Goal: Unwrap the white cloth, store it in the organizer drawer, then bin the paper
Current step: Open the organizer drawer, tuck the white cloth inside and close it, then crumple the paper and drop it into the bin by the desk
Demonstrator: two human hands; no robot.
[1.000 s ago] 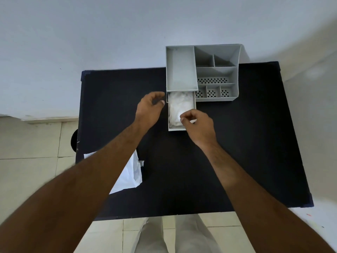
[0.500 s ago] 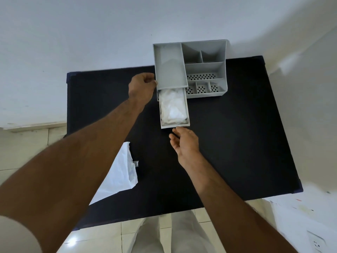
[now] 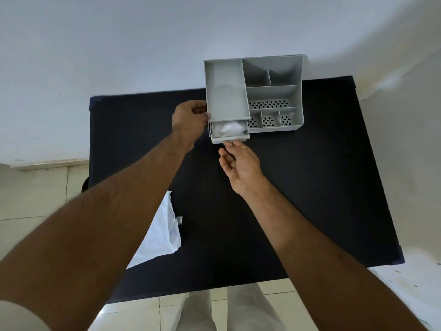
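Note:
The grey organizer (image 3: pixel 274 91) stands at the far edge of the black table (image 3: pixel 310 187). Its drawer (image 3: pixel 229 139) sticks out only a little, and the white cloth (image 3: pixel 229 129) lies inside it. My left hand (image 3: pixel 191 118) grips the organizer's left wall. My right hand (image 3: pixel 241 163) is palm up with fingers apart, its fingertips touching the drawer's front. The white paper (image 3: pixel 157 235) lies flat at the table's near left, partly hidden under my left forearm.
A white wall rises right behind the organizer. Tiled floor shows on the left and in front of the table. A dark round object (image 3: pixel 85 185) peeks out past the table's left edge. My legs stand at the near edge.
The right hand left the cloth and pushed the drawer most of the way in. The left hand moved from beside the drawer onto the organizer's left wall.

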